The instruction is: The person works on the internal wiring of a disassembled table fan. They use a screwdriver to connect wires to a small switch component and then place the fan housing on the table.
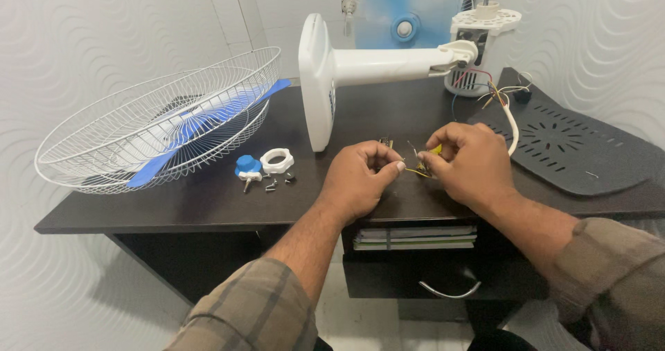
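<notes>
Wires (418, 173) pinched between both hands at the frame's centre, over the dark desk (208, 199).
Left hand (360, 178) and right hand (467, 160) close their fingertips on yellow wires; blue knob (247, 165) and white ring nut (277, 160) lie left, stacked books (415, 238) below.

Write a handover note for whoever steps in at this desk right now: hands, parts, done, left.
Left hand: pinching a small wire end or terminal; too small to tell exactly.
Right hand: pinching the yellow wire opposite it.
Parts: fan stand with base lies on its side on the dark desk; motor housing open, loose wires hanging out. Wire guard at left holds the blue blade. Blue knob, white ring nut and screws lie beside it. Black rear cover at right.
Done: guard, blade, cover removed.
Left: wiring work, apparently; reassembly.
</notes>
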